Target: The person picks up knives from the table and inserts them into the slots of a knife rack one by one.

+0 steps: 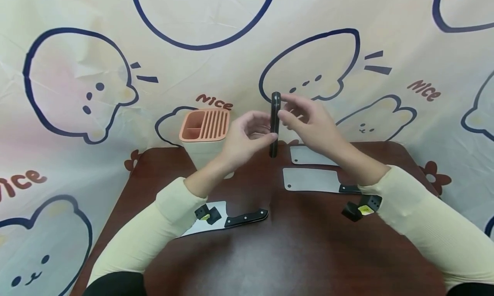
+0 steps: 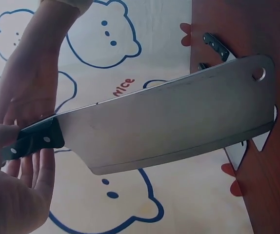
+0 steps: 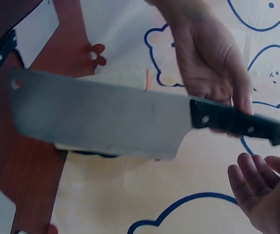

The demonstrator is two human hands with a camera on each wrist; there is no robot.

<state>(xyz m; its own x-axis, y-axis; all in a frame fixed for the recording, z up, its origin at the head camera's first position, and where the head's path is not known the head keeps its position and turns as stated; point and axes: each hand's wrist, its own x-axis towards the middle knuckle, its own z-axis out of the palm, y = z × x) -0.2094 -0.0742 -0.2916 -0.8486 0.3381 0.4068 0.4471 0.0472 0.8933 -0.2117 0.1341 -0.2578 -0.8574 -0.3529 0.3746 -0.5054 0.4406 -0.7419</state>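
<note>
Broad steel cleaver [image 2: 171, 114], black handle [image 2: 40, 136] pinched by my left hand [image 1: 247, 135], nine o'clock, and right hand [image 1: 310, 120], three; I advise even pressure.

Your cleaver blade [image 2: 169, 117] looks smooth, satin metal; the holder [image 1: 201, 153] at nine o'clock from it, matt plastic; the tabletop [image 1: 301, 253] at six, glossy wood.

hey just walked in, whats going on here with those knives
A person holds a raised cleaver above the table, blade pointing down, left hand and right hand both at its dark handle. Lying on the table are a nearer cleaver and, farther back on the right, two other cleavers. An orange-topped pale holder stands at the back left.
</note>
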